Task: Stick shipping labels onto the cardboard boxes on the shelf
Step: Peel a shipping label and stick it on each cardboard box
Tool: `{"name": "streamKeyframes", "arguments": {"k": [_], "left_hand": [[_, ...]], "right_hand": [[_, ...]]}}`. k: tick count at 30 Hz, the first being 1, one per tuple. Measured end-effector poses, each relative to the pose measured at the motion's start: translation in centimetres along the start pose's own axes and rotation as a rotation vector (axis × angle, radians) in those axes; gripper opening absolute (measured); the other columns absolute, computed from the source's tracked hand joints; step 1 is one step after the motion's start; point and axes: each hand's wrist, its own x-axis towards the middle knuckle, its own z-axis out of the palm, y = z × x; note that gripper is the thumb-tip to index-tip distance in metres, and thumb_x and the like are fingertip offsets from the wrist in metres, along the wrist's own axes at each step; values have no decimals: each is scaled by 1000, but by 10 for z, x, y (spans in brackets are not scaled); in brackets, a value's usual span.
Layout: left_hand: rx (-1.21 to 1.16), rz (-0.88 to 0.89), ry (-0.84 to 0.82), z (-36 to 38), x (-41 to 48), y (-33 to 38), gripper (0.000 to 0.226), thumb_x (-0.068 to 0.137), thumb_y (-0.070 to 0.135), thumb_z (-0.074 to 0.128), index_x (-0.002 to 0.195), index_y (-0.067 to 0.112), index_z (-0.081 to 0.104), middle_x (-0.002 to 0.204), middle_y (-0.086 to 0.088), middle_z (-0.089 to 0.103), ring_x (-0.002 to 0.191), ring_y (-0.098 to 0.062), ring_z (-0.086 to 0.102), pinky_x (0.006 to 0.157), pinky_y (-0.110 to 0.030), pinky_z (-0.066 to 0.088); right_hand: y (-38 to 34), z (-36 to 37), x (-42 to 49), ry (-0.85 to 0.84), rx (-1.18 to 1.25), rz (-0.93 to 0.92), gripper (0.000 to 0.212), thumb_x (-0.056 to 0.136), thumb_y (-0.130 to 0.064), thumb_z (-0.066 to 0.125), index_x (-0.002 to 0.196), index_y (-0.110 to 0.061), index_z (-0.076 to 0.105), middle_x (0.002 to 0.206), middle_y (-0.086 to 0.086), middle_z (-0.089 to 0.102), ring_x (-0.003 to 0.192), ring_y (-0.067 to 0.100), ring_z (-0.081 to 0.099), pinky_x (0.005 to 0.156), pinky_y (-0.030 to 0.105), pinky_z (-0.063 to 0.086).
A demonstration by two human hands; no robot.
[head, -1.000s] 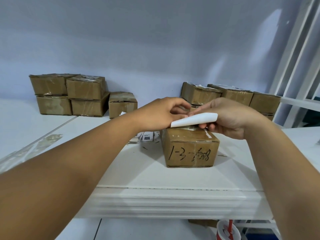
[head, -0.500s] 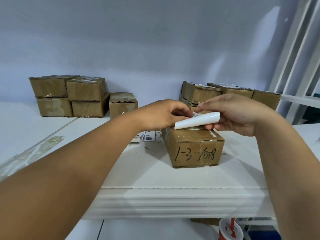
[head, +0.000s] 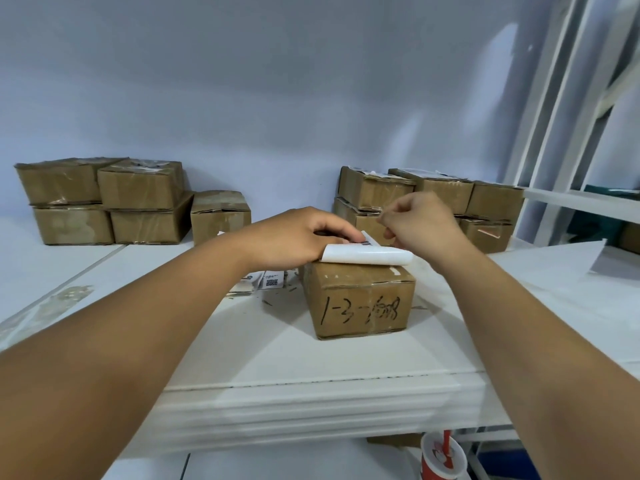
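Cardboard boxes fill the back of the white shelf (head: 311, 358), one stack (head: 104, 202) well to the left of the hand-marked box (head: 360, 299) and another stack (head: 433, 199) just behind it to the right. The marked box stands alone near the shelf's front edge, and it is the one I am working on. My left hand (head: 294, 237) lies over that box's top left corner, its fingers curled down on the left end of the shipping label (head: 367, 254). My right hand (head: 422, 220) hovers above the box's far right corner with fingertips drawn together, and I cannot tell whether they pinch anything. The label lies across the box top, its near edge curling upward, not yet flat. I judge it light, limp and sticky underneath, apt to crease or cling to itself, so it is best held by the free right edge and smoothed down from the left. Loose label scraps (head: 266, 280) lie just left of the box.
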Motion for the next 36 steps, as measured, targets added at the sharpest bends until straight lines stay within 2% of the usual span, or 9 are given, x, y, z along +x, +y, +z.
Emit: {"name": "streamKeyframes", "arguments": {"k": [4, 6, 9, 14, 18, 23, 27, 32, 36], "left_hand": [[5, -4, -29, -1, -2, 2, 24, 94, 26, 54, 104, 46, 61, 121, 23, 58, 111, 9, 50, 97, -13, 38], [2, -6, -40, -2, -2, 3, 25, 92, 26, 55, 109, 44, 62, 121, 22, 59, 110, 11, 50, 96, -13, 38], [2, -6, -44, -3, -3, 4, 26, 92, 26, 57, 113, 40, 63, 119, 22, 60, 107, 13, 51, 93, -10, 39], [-12, 37, -83, -2, -6, 6, 28, 83, 39, 64, 111, 44, 64, 121, 25, 59, 108, 16, 51, 94, -6, 39], [20, 82, -109, 1, -6, 8, 44, 69, 66, 67, 110, 52, 62, 126, 27, 55, 119, 9, 47, 108, -24, 35], [-3, 142, -141, 3, -8, 15, 38, 73, 55, 67, 110, 45, 65, 121, 25, 61, 117, 10, 50, 110, -28, 34], [-61, 193, -223, 4, -11, 20, 38, 79, 39, 58, 116, 31, 65, 128, 19, 58, 121, 12, 45, 110, -16, 29], [-50, 220, -303, 2, -12, 22, 32, 88, 30, 54, 118, 31, 64, 135, 18, 52, 124, 14, 40, 106, -7, 26], [-49, 244, -372, -3, -13, 22, 31, 91, 23, 52, 119, 30, 63, 138, 18, 48, 126, 15, 36, 104, -5, 26]], "right_hand": [[-3, 4, -6, -166, 197, -24, 14, 89, -11, 58, 79, -15, 67, 66, -3, 61, 45, 5, 51, 45, 16, 39], [-2, 5, -7, -251, 196, -16, 12, 89, -14, 61, 80, -18, 69, 74, -2, 64, 48, 5, 52, 54, 21, 39], [1, 8, -6, -337, 229, -5, 14, 90, -13, 60, 83, -19, 71, 89, 5, 69, 72, 16, 56, 68, 29, 45], [3, 8, -5, -403, 279, 35, 19, 94, -14, 54, 87, -21, 70, 77, -1, 67, 54, 5, 56, 45, 16, 42], [5, 10, -2, -422, 254, 48, 20, 95, -17, 52, 86, -22, 69, 79, 0, 69, 68, 17, 60, 52, 21, 45], [7, 12, 0, -422, 237, 58, 14, 92, -18, 55, 87, -20, 68, 78, 8, 63, 67, 20, 52, 47, 20, 35], [7, 15, 1, -435, 249, 58, 20, 83, -27, 63, 96, -13, 69, 94, 26, 67, 79, 26, 53, 70, 36, 36], [9, 18, 6, -413, 242, 62, 20, 90, -25, 60, 104, -13, 68, 103, 17, 71, 92, 28, 66, 90, 44, 51], [7, 18, 2, -425, 243, 45, 16, 89, -26, 60, 89, -13, 68, 116, 32, 59, 101, 45, 61, 98, 60, 42]]}}
